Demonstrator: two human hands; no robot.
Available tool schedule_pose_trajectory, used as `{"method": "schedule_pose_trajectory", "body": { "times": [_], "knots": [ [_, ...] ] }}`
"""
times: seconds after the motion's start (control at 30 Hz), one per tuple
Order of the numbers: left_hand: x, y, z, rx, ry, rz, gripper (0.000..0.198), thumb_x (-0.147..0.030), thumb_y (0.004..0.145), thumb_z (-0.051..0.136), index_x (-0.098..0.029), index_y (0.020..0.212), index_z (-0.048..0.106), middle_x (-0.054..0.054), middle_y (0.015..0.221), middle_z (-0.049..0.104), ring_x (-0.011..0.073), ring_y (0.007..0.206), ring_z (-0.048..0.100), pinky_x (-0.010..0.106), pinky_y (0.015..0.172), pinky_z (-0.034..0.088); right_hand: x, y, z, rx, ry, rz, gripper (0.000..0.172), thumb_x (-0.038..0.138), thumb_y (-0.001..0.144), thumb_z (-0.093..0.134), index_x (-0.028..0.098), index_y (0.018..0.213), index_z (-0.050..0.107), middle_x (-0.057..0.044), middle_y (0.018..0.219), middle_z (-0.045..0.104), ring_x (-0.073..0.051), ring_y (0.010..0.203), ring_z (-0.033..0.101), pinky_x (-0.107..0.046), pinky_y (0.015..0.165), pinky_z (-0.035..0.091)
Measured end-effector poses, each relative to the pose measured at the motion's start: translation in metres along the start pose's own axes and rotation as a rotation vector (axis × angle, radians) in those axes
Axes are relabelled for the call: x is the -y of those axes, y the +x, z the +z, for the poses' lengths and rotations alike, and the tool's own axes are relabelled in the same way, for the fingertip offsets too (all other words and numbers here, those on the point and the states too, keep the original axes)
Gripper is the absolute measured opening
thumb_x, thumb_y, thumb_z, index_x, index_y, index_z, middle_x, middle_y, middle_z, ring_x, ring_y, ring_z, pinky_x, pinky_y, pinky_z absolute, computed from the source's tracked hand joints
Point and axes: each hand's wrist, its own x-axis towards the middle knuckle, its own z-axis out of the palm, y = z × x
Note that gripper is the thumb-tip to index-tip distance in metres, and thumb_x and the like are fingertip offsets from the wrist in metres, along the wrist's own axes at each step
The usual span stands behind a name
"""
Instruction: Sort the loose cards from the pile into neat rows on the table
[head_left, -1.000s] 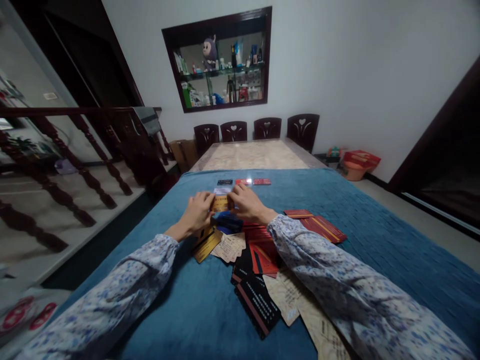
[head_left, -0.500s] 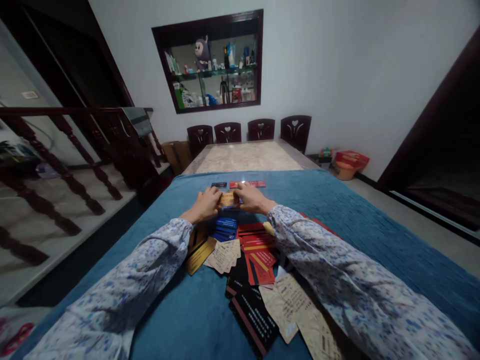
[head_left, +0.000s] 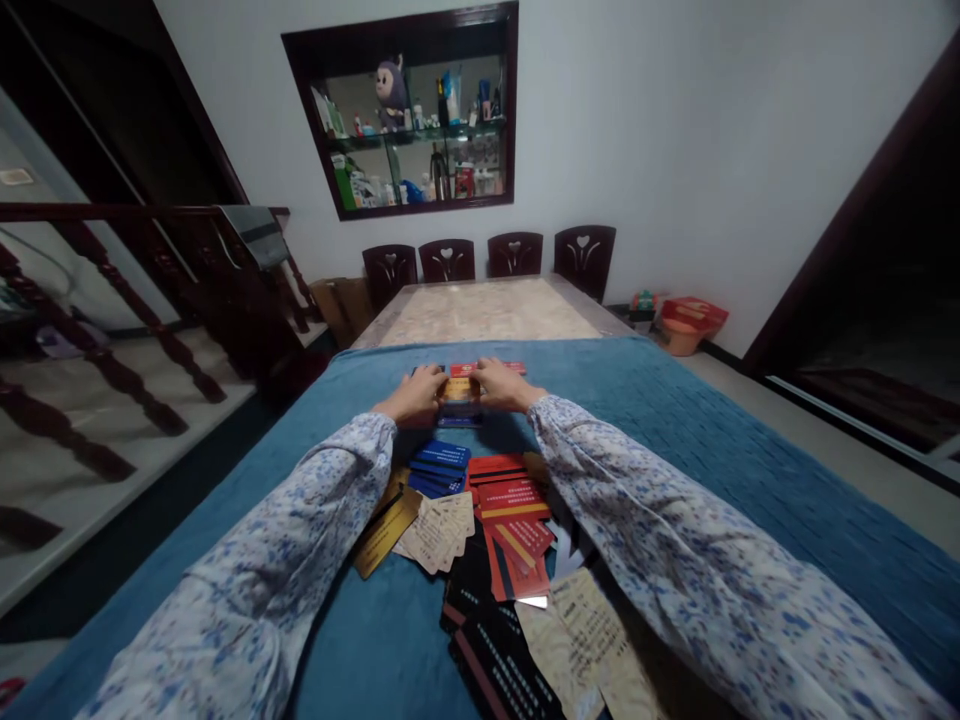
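Note:
My left hand [head_left: 411, 398] and my right hand [head_left: 504, 386] both pinch a gold card [head_left: 460, 389] by its short ends, low over the blue cloth [head_left: 675, 440]. Just beyond the card lies a row of cards, a red one [head_left: 463, 369] showing between my hands. Under my forearms a loose spread of cards covers the cloth: blue cards [head_left: 437, 467], red cards [head_left: 514, 500], beige cards [head_left: 436, 520], a gold card [head_left: 386, 518] and black cards [head_left: 495, 650].
Past the cloth the marble table top [head_left: 487, 310] runs to a row of dark chairs [head_left: 517, 253] at the wall. A wall niche [head_left: 409, 110] holds bottles and a plush toy. A dark stair railing [head_left: 150, 290] stands left; a red basin [head_left: 690, 322] sits on the floor right.
Both hands carried the gold card forward, away from me, towards the far row of cards. The view has shifted forward with them.

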Motion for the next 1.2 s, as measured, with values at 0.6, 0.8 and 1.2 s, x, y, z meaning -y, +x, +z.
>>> {"method": "schedule_pose_trajectory", "body": {
  "times": [0.6,0.8,1.2],
  "knots": [
    [0.001,0.055,0.024,0.143,0.037,-0.039,0.041,-0.017,0.082,0.057,-0.02,0.122,0.067,0.017,0.138,0.061,0.0375,0.136,0.048,0.06,0.11,0.044,-0.026,0.035,0.031,0.066,0.003,0.097,0.036,0.031,0.09,0.067,0.013,0.12,0.076,-0.019,0.133,0.068,-0.028,0.114,0.068,-0.028,0.095,0.049],
    [0.007,0.065,0.03,0.176,0.056,-0.039,0.044,-0.018,0.081,0.058,-0.022,0.123,0.066,0.016,0.135,0.064,0.0379,0.135,0.049,0.061,0.111,0.041,-0.031,0.04,0.037,0.11,0.024,0.103,0.036,0.032,0.091,0.068,0.015,0.122,0.074,-0.018,0.131,0.069,-0.028,0.118,0.066,-0.029,0.093,0.051],
    [0.009,0.072,0.035,0.208,0.073,-0.066,0.042,-0.021,0.08,0.061,-0.023,0.121,0.067,0.016,0.137,0.058,0.036,0.13,0.054,0.053,0.109,0.046,-0.033,0.039,0.035,0.117,0.034,0.067,0.036,0.031,0.092,0.065,0.014,0.124,0.072,-0.018,0.13,0.07,-0.028,0.118,0.067,-0.03,0.095,0.051]
  ]
}}
